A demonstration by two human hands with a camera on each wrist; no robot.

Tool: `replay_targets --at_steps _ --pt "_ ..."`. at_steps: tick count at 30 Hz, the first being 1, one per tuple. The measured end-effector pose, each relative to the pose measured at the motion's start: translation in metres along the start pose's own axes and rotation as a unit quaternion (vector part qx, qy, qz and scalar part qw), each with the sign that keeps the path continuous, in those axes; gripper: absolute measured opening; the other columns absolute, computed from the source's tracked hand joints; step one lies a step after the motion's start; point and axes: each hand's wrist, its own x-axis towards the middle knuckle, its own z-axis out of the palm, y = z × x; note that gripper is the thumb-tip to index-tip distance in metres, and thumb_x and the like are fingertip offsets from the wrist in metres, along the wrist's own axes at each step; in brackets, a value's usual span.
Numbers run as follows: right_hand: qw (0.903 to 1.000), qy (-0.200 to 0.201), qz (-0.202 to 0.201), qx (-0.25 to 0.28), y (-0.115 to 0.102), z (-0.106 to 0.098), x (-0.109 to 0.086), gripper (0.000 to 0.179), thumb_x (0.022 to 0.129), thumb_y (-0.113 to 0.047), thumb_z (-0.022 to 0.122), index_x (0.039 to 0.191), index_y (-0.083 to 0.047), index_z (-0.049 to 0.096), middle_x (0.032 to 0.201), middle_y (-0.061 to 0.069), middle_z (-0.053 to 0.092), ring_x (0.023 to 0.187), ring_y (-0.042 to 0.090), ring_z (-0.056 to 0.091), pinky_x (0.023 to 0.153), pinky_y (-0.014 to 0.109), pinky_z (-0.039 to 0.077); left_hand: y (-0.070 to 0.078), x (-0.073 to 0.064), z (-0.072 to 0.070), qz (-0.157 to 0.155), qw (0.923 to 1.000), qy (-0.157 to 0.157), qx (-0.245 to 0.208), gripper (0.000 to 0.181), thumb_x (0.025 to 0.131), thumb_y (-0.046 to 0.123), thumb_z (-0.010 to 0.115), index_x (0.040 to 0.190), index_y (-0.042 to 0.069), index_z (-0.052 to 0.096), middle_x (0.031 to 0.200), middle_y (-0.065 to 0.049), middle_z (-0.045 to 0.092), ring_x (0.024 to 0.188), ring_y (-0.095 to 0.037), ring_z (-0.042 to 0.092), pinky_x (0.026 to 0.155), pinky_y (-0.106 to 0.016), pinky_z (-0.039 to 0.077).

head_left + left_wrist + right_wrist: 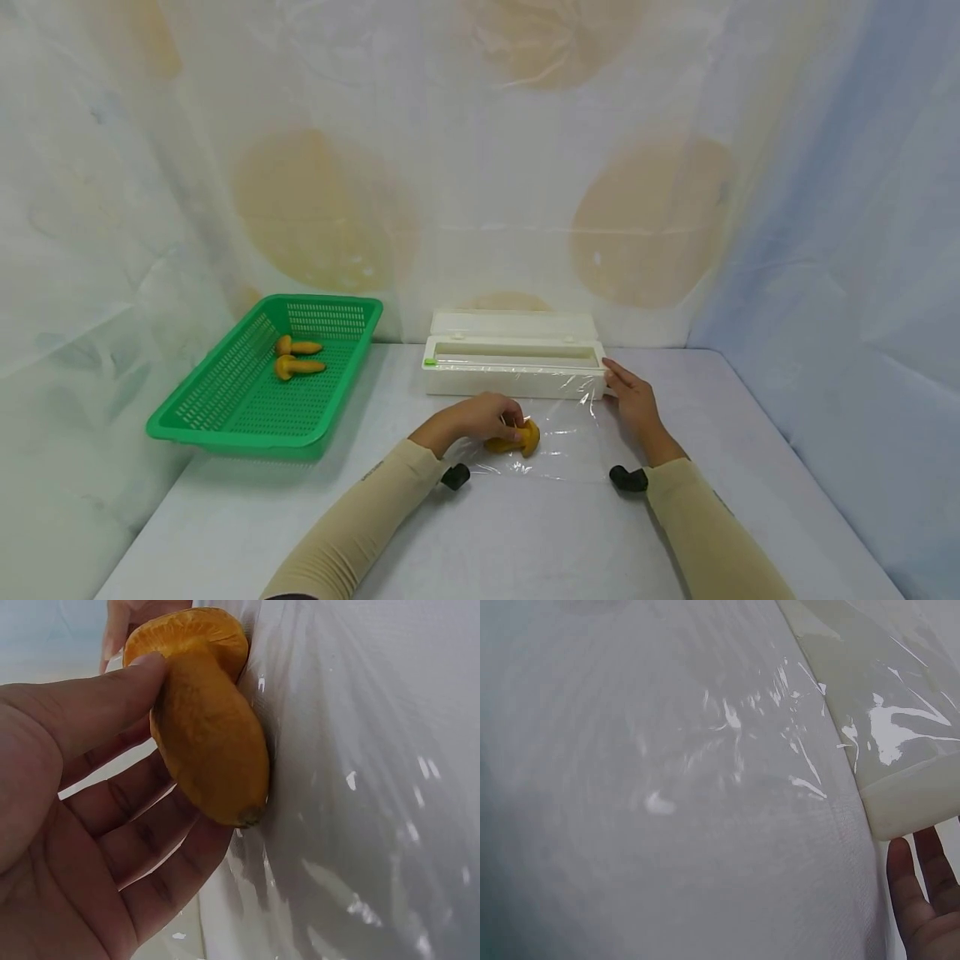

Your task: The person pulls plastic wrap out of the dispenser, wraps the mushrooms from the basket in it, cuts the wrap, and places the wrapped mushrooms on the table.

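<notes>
My left hand (483,417) pinches a yellow-brown mushroom (528,437) between thumb and fingers. In the left wrist view the mushroom (214,742) lies against clear cling film (360,825), its cap toward the thumb tip and its stem end pointing down. The film runs from a white cling film dispenser (517,383), whose lid stands up at the back, onto the table. At the dispenser's right end is my right hand (633,404). Its fairly straight fingers (902,874) touch the dispenser's end (911,802) in the right wrist view.
A green plastic basket (330,433) stands on the left of the table, with two more mushrooms (300,367) in it. A green slider (430,362) sits at the dispenser's left end. Sheeted walls (480,250) enclose the white table (555,542) at the back and sides.
</notes>
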Motion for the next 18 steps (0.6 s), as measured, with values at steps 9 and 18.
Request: replay_targets --at_steps 9,18 --pt "1.0 -0.006 0.002 0.001 -0.002 0.002 0.001 0.048 0.103 -0.028 0.05 0.146 -0.007 0.043 0.153 0.009 0.035 0.131 0.03 0.042 0.093 0.037 0.049 -0.006 -0.01 -0.01 -0.015 0.9997 0.009 0.016 0.009 0.09 0.027 0.072 0.094 0.02 0.067 0.087 0.01 0.062 0.081 -0.009 0.057 0.071 -0.024 0.048" --pt "0.9978 -0.045 0.038 -0.031 -0.008 -0.007 0.005 0.049 0.104 -0.03 0.048 0.149 -0.011 0.04 0.154 0.012 0.032 0.131 0.034 0.042 0.097 0.041 0.046 -0.014 -0.027 -0.017 -0.022 0.9994 0.017 0.02 0.007 0.088 0.022 0.073 0.094 0.019 0.069 0.084 0.01 0.063 0.078 -0.009 0.058 0.069 -0.025 0.049"
